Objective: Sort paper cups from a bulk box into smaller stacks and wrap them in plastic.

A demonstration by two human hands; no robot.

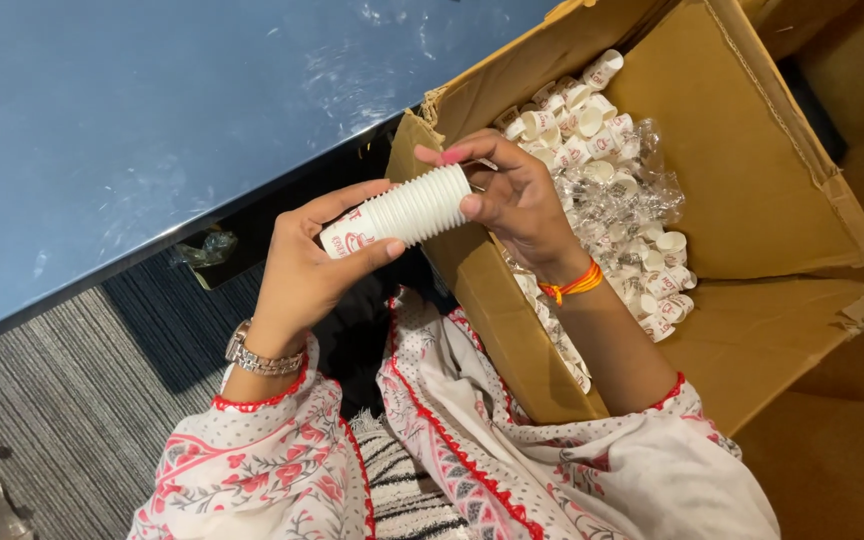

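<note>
inspector: a nested stack of small white paper cups point(397, 213) is held level above the gap between the blue table point(152, 110) and the open cardboard box point(752, 150).

clerk: and the hands?

inspector: the left hand point(307, 265) is closed round the printed bottom end of the stack, thumb underneath, fingers on top. the right hand point(517, 195) is pinched on the rim end, fingertips at the last cup. an orange thread point(572, 285) is seen on that wrist, a metal watch point(257, 355) on the other.

clerk: the step in hand?

inspector: it is judged that the stack is being squared or counted at its open end. loose cups and clear wrappers point(617, 195) lie in the box just beyond.

clerk: what is called for next?

inspector: a firm left grip, and light fingertip pressure at the rim, so the cups are not crushed or spilled.
</note>
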